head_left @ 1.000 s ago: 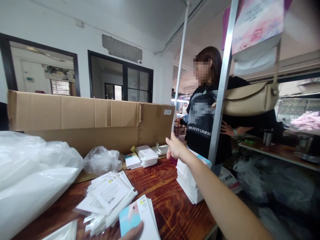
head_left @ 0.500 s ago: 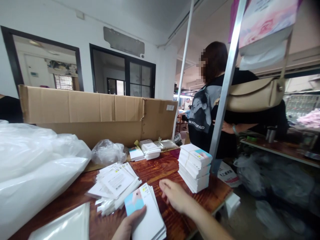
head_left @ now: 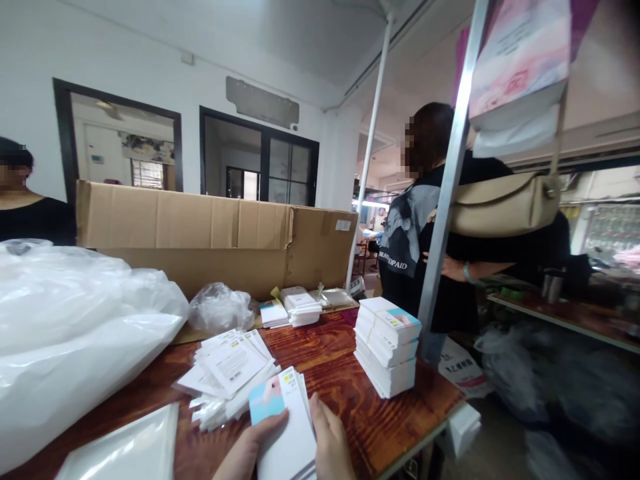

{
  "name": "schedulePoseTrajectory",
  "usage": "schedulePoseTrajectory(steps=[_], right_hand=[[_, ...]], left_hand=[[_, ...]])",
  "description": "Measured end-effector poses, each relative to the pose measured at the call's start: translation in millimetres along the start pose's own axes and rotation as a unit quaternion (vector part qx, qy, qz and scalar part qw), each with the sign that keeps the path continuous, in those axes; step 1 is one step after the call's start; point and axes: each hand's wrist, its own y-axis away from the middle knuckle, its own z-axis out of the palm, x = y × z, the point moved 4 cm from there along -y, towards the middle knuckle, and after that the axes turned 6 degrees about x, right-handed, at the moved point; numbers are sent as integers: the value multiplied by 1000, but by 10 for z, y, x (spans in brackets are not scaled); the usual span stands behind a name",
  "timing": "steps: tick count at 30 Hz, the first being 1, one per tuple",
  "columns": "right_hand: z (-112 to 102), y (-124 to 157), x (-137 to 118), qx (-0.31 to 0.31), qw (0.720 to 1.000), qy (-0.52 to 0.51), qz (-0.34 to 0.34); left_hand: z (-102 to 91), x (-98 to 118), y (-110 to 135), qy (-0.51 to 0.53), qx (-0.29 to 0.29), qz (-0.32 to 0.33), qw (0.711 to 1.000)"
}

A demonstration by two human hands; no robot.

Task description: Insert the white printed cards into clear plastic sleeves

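My left hand (head_left: pixel 247 445) grips a stack of white cards (head_left: pixel 289 437), its thumb lying across the top one, which bears a blue and pink picture and a yellow mark. Against the stack's right edge, the fingers of my right hand (head_left: pixel 331 440) are pressed, so both hands have it between them. Just beyond is a loose pile of cards in clear sleeves (head_left: pixel 233 363). A tall pile of similar cards (head_left: pixel 387 350), with bands around it, stands to the right on the wooden table (head_left: pixel 345 373).
A big white plastic bag (head_left: pixel 85 333) bulges at left, with flat plastic sleeves (head_left: pixel 125 447) below it. Smaller card stacks (head_left: pixel 300 307) and a crumpled clear bag (head_left: pixel 220 307) lie before a cardboard box (head_left: pixel 200 223). A metal post (head_left: pixel 447 180) rises beside the table; a person (head_left: pixel 405 227) stands behind it.
My right hand has come left and down from beside the tall pile to the edge of the held stack. The view has shifted slightly, bringing another person into sight at far left.
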Motion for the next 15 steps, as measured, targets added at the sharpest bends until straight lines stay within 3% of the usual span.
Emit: schedulePoseTrajectory(steps=[7, 15], right_hand=[[-12, 12, 55, 97, 992, 67, -43], [17, -63, 171, 120, 979, 134, -99]], left_hand=[[19, 25, 28, 12, -12, -20, 1000], [-61, 76, -70, 7, -37, -57, 998]])
